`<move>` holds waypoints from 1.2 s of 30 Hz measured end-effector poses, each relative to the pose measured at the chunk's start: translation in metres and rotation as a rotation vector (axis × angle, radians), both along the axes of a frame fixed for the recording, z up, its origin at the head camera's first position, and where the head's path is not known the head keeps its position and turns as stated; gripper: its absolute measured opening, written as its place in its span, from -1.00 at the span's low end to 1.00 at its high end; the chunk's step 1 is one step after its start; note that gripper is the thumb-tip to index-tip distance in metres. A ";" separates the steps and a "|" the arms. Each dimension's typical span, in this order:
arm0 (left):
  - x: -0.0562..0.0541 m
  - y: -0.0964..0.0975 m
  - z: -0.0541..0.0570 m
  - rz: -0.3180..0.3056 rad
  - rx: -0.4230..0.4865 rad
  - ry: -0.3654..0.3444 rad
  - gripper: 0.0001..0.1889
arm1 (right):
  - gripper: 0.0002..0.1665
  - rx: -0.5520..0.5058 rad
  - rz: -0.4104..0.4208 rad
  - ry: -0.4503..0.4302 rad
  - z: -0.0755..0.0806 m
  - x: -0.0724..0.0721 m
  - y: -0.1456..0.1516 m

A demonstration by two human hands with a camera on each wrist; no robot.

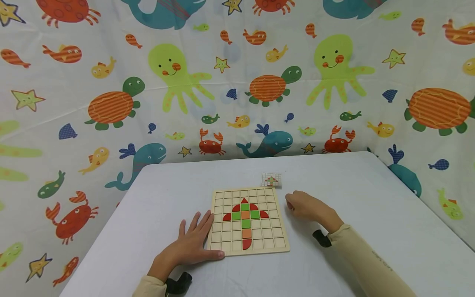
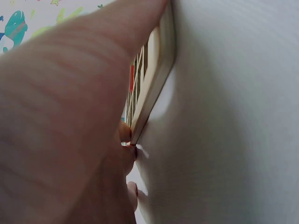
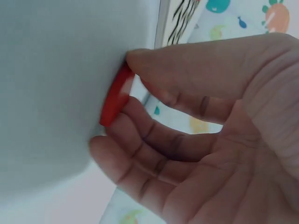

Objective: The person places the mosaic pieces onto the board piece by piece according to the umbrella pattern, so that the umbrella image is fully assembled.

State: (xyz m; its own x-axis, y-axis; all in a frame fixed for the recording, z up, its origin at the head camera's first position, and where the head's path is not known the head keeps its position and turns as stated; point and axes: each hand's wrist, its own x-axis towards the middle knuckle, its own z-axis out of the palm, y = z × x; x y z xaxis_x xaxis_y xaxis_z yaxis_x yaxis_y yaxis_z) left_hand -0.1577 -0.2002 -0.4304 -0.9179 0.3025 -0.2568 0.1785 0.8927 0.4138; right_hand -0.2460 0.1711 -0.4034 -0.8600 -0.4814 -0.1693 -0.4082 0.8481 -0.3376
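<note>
A square wooden grid board (image 1: 267, 233) lies on the table, with flat red, green and orange pieces in its cells forming a rocket-like shape. The left hand (image 1: 191, 244) rests along the board's left side, fingers spread straight and the thumb on the near-left corner. In the left wrist view, the fingers touch the board's edge (image 2: 156, 74). Right of the board, the right hand (image 1: 309, 208) is low over the table. Its thumb and fingers pinch a small red piece (image 3: 117, 99) with a curved edge, plain in the right wrist view and hidden in the head view.
Just beyond the board's far edge lies a small pattern card (image 1: 271, 180) printed with a similar shape on a grid. The white table (image 1: 178, 181) ends at a hanging cloth (image 1: 230, 111) covered with sea animals.
</note>
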 end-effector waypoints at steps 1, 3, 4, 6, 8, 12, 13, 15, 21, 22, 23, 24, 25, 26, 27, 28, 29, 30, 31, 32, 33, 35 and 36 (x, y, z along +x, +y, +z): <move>0.000 0.000 0.000 -0.001 -0.001 0.000 0.36 | -0.85 -0.010 0.002 -0.001 0.000 0.001 -0.002; 0.000 0.000 0.000 -0.002 0.002 0.001 0.35 | -0.84 -0.022 0.005 -0.004 -0.001 0.002 -0.004; 0.000 0.000 0.000 -0.002 0.001 -0.001 0.35 | -0.83 -0.026 0.008 -0.004 -0.001 0.002 -0.005; 0.000 0.000 0.000 -0.003 0.003 0.000 0.35 | -0.83 -0.036 0.009 -0.007 -0.002 0.003 -0.006; 0.001 0.000 0.000 -0.003 0.002 -0.001 0.36 | -0.82 -0.049 0.007 -0.013 -0.002 0.003 -0.006; 0.001 -0.001 0.001 -0.002 -0.001 0.000 0.36 | -0.81 -0.082 0.001 -0.025 -0.004 0.001 -0.004; 0.002 -0.001 0.001 -0.002 -0.001 0.000 0.36 | -0.81 -0.093 0.003 -0.025 -0.005 0.001 -0.003; 0.002 -0.001 0.000 -0.002 -0.001 0.002 0.35 | -0.81 -0.113 0.010 -0.024 -0.007 -0.001 -0.001; 0.001 -0.001 -0.001 0.002 -0.004 -0.002 0.36 | -0.82 -0.210 0.044 -0.055 -0.009 -0.006 0.002; 0.001 -0.001 -0.001 0.002 -0.006 -0.004 0.36 | -0.82 -0.229 0.046 -0.062 -0.008 -0.006 0.003; 0.001 -0.001 0.000 0.003 -0.004 -0.005 0.36 | -0.83 -0.245 0.046 -0.069 -0.008 -0.006 0.003; 0.001 -0.001 0.000 0.003 -0.004 -0.005 0.36 | -0.85 -0.260 0.046 -0.073 -0.008 -0.006 0.003; 0.001 -0.001 0.001 0.004 -0.005 -0.007 0.36 | -0.87 -0.273 0.047 -0.073 -0.007 -0.007 0.003; 0.001 -0.001 0.001 0.005 -0.005 -0.009 0.36 | -0.88 -0.287 0.043 -0.074 -0.006 -0.007 0.002; 0.001 0.000 0.002 0.006 -0.002 -0.009 0.36 | -0.90 -0.302 0.039 -0.076 -0.005 -0.006 0.002; 0.001 0.000 0.002 0.006 -0.004 -0.009 0.36 | -0.91 -0.323 0.036 -0.083 -0.003 -0.006 0.001; 0.001 0.000 0.002 0.005 0.000 -0.005 0.36 | -0.92 -0.344 0.035 -0.085 -0.002 -0.006 0.000; 0.000 0.000 0.002 0.006 -0.002 -0.006 0.36 | -0.93 -0.367 0.033 -0.088 -0.001 -0.005 -0.001; 0.000 0.000 0.002 0.006 -0.003 -0.006 0.36 | -0.93 -0.391 0.030 -0.092 0.000 -0.004 -0.002; 0.000 0.000 0.002 0.005 -0.004 -0.006 0.36 | -0.92 -0.414 0.027 -0.098 0.000 -0.004 -0.003; 0.000 0.000 0.001 0.006 -0.004 -0.004 0.36 | -0.92 -0.435 0.029 -0.101 0.001 -0.003 -0.005; 0.001 0.000 0.000 0.007 -0.008 -0.003 0.36 | -0.92 -0.468 0.033 -0.097 0.002 -0.001 -0.007; 0.001 0.000 0.000 0.008 -0.012 -0.006 0.36 | -0.92 -0.481 0.033 -0.095 0.003 -0.001 -0.009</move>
